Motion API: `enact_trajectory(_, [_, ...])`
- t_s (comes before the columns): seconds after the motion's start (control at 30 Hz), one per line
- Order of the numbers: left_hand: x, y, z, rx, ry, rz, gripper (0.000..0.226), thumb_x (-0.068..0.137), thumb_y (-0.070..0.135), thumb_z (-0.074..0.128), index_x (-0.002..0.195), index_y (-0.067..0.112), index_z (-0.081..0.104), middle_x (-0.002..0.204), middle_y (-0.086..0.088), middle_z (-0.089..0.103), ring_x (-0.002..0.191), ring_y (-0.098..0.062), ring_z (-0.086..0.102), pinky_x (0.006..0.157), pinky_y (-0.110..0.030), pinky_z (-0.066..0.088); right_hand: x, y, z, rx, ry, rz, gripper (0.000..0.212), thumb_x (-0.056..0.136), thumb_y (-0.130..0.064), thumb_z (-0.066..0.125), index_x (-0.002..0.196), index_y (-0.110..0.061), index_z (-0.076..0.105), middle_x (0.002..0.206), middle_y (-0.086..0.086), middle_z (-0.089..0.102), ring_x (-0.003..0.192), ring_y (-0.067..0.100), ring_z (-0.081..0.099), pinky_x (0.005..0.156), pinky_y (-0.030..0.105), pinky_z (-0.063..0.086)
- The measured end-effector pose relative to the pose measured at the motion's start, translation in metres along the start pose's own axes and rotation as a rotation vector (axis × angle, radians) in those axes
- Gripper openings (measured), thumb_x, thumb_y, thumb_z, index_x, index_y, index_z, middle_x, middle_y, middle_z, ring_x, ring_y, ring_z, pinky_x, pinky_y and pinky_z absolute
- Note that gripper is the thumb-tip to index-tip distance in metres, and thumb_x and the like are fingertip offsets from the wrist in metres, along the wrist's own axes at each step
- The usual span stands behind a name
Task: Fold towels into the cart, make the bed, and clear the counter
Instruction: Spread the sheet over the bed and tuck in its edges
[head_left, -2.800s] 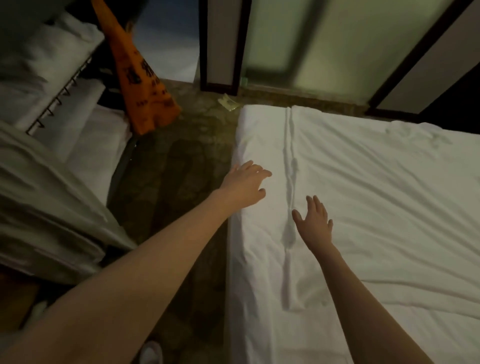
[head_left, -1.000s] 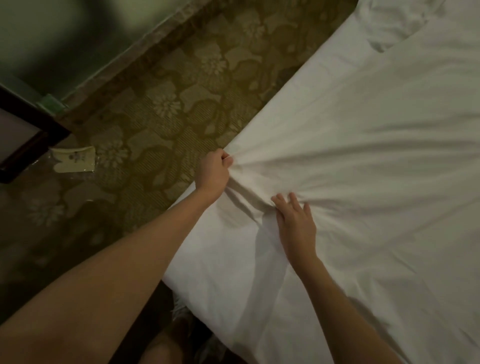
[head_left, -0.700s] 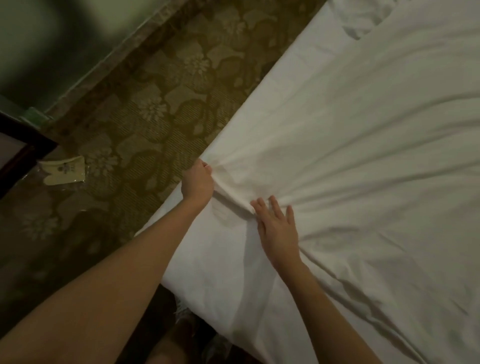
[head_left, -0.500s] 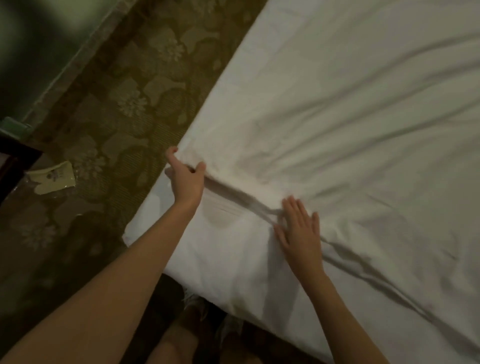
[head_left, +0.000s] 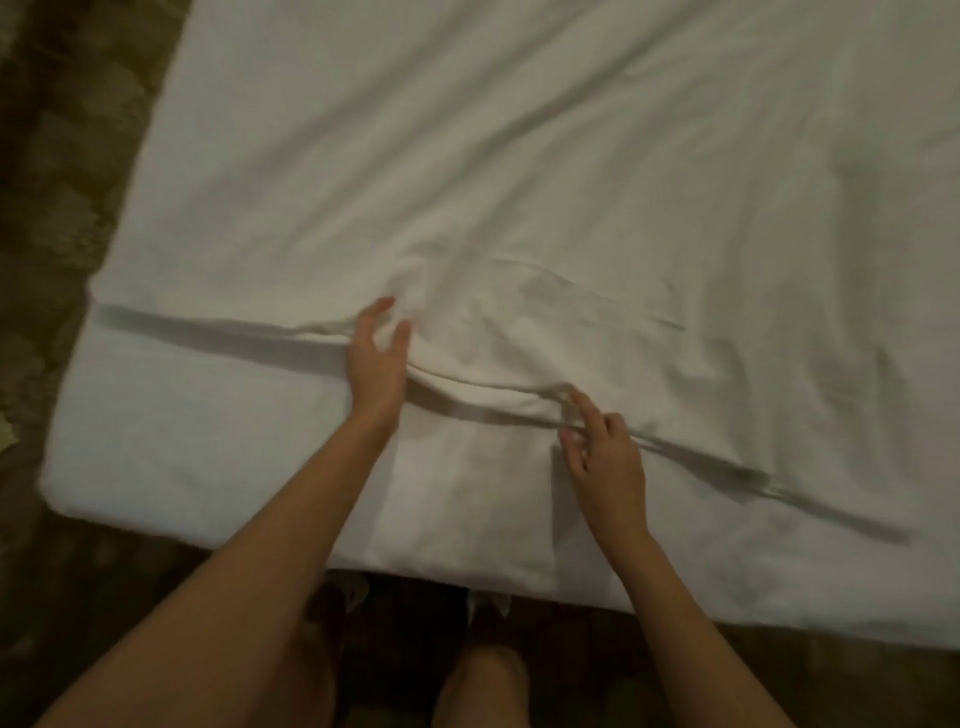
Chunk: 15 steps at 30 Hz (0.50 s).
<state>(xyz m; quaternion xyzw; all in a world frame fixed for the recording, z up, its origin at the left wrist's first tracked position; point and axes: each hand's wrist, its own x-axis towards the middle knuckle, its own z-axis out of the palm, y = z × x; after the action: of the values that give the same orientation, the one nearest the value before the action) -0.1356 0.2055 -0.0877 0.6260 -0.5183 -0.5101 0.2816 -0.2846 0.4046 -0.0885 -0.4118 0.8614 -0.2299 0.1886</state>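
A white sheet (head_left: 545, 171) covers the bed and is creased, with a raised fold (head_left: 208, 332) running left to right across its near end. My left hand (head_left: 376, 364) lies on that fold near the middle, fingers straight and thumb spread apart. My right hand (head_left: 605, 457) is further right on the same fold, its curled fingertips pinching the fold's edge. The picture is blurred, so the exact grip is hard to read.
The bed's near edge (head_left: 519, 577) runs just in front of my legs (head_left: 483, 686), with its corner (head_left: 57, 483) at the left. Patterned brown carpet (head_left: 47, 156) lies along the left side and under me.
I have moved round from the bed's side to its end. My left hand let go of the bunched sheet and opened on the fold. My right hand went from pressing flat to pinching the fold.
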Motion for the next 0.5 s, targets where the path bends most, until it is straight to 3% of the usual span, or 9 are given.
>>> enact_trajectory(0.07, [0.007,-0.005,0.004,0.072,0.081,0.056,0.033,0.092,0.006,0.056,0.124,0.0,0.053,0.128,-0.015,0.053,0.122,-0.025,0.048,0.101,-0.016,0.031,-0.017,0.023,-0.019,0.147,-0.019,0.209,0.059,0.094,-0.026,0.055,0.146,-0.035,0.028,0.074,0.004,0.054,0.062,0.018,0.053,0.057,0.03,0.043])
enact_trajectory(0.17, [0.011,-0.009,0.008,0.073,0.19,0.053,0.044,0.091,0.009,0.055,0.134,0.007,0.043,0.131,-0.01,0.048,0.122,-0.019,0.046,0.102,-0.014,0.031,-0.032,0.063,-0.055,0.311,0.092,0.406,0.067,0.095,-0.029,0.054,0.149,-0.037,0.015,0.079,0.002,0.054,0.068,0.016,0.053,0.067,0.026,0.045])
enact_trajectory(0.27, [0.009,-0.015,0.016,0.055,0.254,0.007,0.053,0.087,0.01,0.057,0.137,0.018,0.04,0.126,0.0,0.046,0.118,-0.013,0.046,0.101,-0.015,0.036,-0.02,0.069,-0.068,0.4,0.139,0.41,0.065,0.095,-0.025,0.055,0.15,-0.027,0.022,0.096,-0.011,0.034,0.085,0.008,0.046,0.076,0.003,0.036])
enact_trajectory(0.33, [0.007,-0.012,0.022,0.046,0.281,-0.01,0.053,0.085,0.007,0.057,0.135,0.018,0.044,0.126,0.001,0.047,0.118,-0.014,0.047,0.1,-0.015,0.037,0.002,0.062,-0.066,0.555,0.122,0.397,0.058,0.095,-0.025,0.056,0.147,-0.023,0.03,0.099,-0.015,0.025,0.098,0.003,0.048,0.078,0.001,0.036])
enact_trajectory(0.4, [0.007,-0.01,0.021,-0.004,0.266,-0.046,0.051,0.085,0.004,0.057,0.133,0.018,0.046,0.129,-0.002,0.047,0.117,-0.015,0.048,0.102,-0.019,0.04,0.025,0.059,-0.057,0.678,0.151,0.409,0.047,0.095,-0.024,0.055,0.14,-0.02,0.042,0.111,-0.015,0.043,0.109,-0.002,0.046,0.082,-0.001,0.035])
enact_trajectory(0.5, [0.014,-0.008,0.006,-0.086,0.252,-0.135,0.049,0.084,0.003,0.06,0.129,0.019,0.052,0.13,-0.007,0.049,0.118,-0.022,0.051,0.103,-0.035,0.045,0.048,0.067,-0.047,0.706,0.388,0.541,0.034,0.095,-0.008,0.053,0.128,-0.007,0.053,0.12,0.001,0.052,0.119,0.015,0.048,0.091,0.006,0.034])
